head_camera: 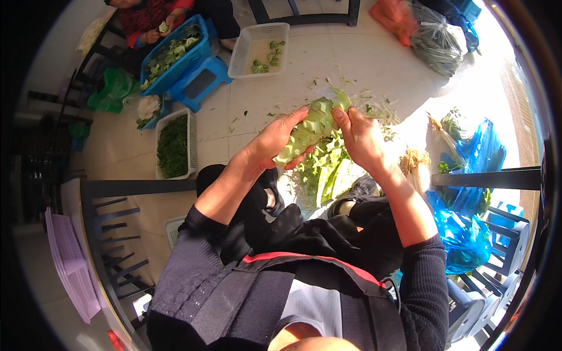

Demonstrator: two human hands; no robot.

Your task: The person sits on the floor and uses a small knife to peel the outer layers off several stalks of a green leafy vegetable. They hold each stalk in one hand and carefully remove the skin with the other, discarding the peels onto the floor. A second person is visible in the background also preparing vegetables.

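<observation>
A thick, pale green vegetable stem, which looks like celtuce, is held at a slant over the floor. My left hand wraps its lower part, thumb on top and fingers underneath. At the stem's upper end, my right hand pinches a leafy piece between thumb and fingers. Whether that piece is still joined to the stem is hard to tell. Below both hands, between my shoes, lies a heap of light green leaves in bright sun. Trimmings are scattered on the tiles beyond.
Another person's hands hold a green piece over a blue basket by a blue stool. White baskets hold broccoli and dark greens. Blue plastic bags and chairs stand right; a table left.
</observation>
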